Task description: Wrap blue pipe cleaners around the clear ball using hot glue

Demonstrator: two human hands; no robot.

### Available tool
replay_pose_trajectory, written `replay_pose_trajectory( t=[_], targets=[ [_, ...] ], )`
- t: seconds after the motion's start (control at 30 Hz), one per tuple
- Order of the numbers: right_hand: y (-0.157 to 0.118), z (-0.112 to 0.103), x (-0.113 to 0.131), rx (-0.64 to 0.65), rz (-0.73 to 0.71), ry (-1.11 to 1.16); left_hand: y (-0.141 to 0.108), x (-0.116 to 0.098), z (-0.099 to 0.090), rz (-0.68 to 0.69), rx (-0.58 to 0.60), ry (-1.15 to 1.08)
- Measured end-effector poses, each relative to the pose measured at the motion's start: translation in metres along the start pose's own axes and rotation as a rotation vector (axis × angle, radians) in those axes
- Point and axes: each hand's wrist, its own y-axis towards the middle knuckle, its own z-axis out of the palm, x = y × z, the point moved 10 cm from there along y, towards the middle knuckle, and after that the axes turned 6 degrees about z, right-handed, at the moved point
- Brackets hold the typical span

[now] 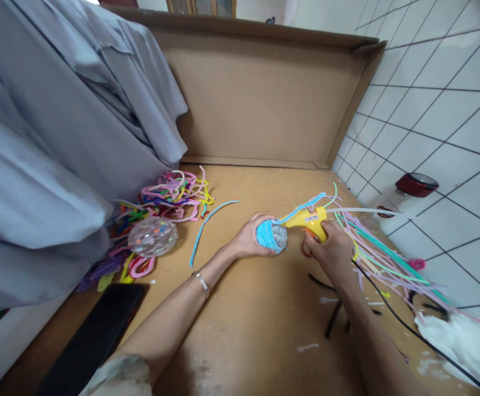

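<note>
My left hand (250, 236) is wrapped round a small ball (267, 236), its left part covered in blue strands and its right part greyish and speckled. A blue fuzzy strip (304, 206) runs from the ball's top up to the right. My right hand (334, 245) grips a yellow glue gun (315, 221), whose nozzle points left at the top of the ball. A long translucent glue stick (364, 210) sticks out of the gun's back. Another blue strip (204, 228) lies curved on the table, left of my left hand.
Colourful fuzzy strips (178, 192) and a clear dotted ball (153, 236) lie left, near a black phone (95, 335). Long pastel strips (388, 253), a black cord (401, 322), a red-lidded jar (415, 185) and white tissue (463, 341) are right. Cardboard (260, 99) stands behind.
</note>
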Motion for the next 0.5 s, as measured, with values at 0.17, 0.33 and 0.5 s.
replay_pose_trajectory(
  t=[0.17, 0.33, 0.5],
  targets=[
    [0.0002, 0.0012, -0.0003, 0.024, 0.000, 0.007, -0.0002, 0.0000, 0.0004, -0.019, 0.007, -0.001],
    [0.0001, 0.0011, -0.0022, 0.016, 0.016, -0.012, 0.0000, -0.0022, 0.0004, -0.009, 0.006, 0.012],
    [0.0002, 0.0030, -0.0023, 0.027, 0.006, -0.004, -0.0001, -0.0002, 0.0009, -0.012, 0.009, 0.021]
  ],
)
